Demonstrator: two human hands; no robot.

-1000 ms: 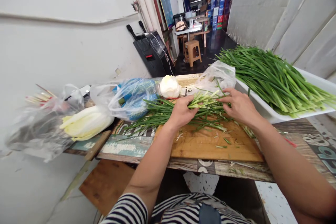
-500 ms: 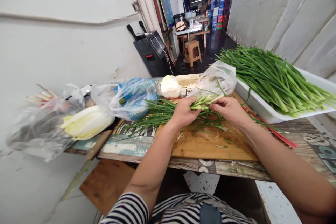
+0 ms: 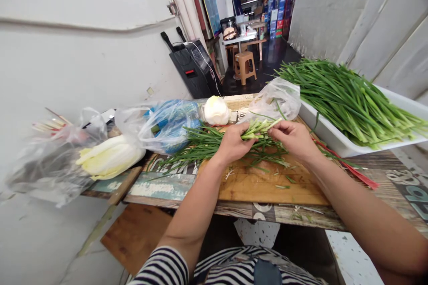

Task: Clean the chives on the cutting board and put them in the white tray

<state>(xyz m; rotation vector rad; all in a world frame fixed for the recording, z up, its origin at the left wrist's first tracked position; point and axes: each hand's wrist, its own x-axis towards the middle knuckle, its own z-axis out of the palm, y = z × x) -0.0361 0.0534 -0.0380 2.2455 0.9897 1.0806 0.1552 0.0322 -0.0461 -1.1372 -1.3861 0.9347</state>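
Note:
My left hand (image 3: 235, 141) is closed around a bunch of garlic chives (image 3: 256, 128), whose pale stem ends point right. The fingertips of my right hand (image 3: 291, 137) pinch the end of one stem at the bunch's right side. Both hands are just above a wooden cutting board (image 3: 267, 187), where loose chives and small trimmed bits lie. Long green leaves (image 3: 190, 149) trail left from under my left hand across the board's edge. A white tray (image 3: 349, 148) heaped with more chives stands to the right of my right hand.
Behind the board are a white cabbage head (image 3: 216, 110) and a crumpled clear plastic bag (image 3: 277, 100). On the left lie a bag with blue contents (image 3: 170, 124), a napa cabbage (image 3: 112, 156) and a knife handle (image 3: 125, 185). A red strip (image 3: 363, 177) lies below the tray.
My right fingertips have shifted slightly at the stem ends, and the pinched stem is angled a little differently. My left hand keeps its hold on the bunch, nearly still.

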